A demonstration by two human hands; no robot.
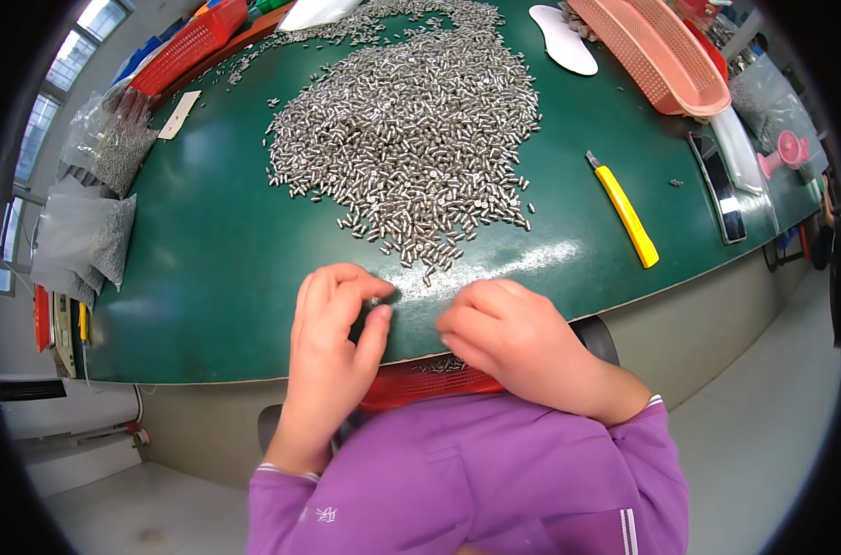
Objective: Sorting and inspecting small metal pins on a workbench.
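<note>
A big heap of small silvery metal pins (411, 129) covers the middle of the green table (208, 277), its tip narrowing toward me. At the near edge, my left hand (332, 314) is closed in a loose pinch, with one small metal pin (375, 301) showing between thumb and forefinger. Just to its right, my right hand (508, 328) has its fingers curled together, slightly smeared; whatever they hold is hidden. Below both hands, partly under the table edge, a red basket (392, 393) sits at my lap with some pins in it.
On the right lie a yellow utility knife (628, 217) with its blade out and a phone (719, 190). Farther back are a pink basket (656, 55) and a white insole-shaped piece (564, 42). Bags of pins (83, 231) stand left, near a red basket (189, 46).
</note>
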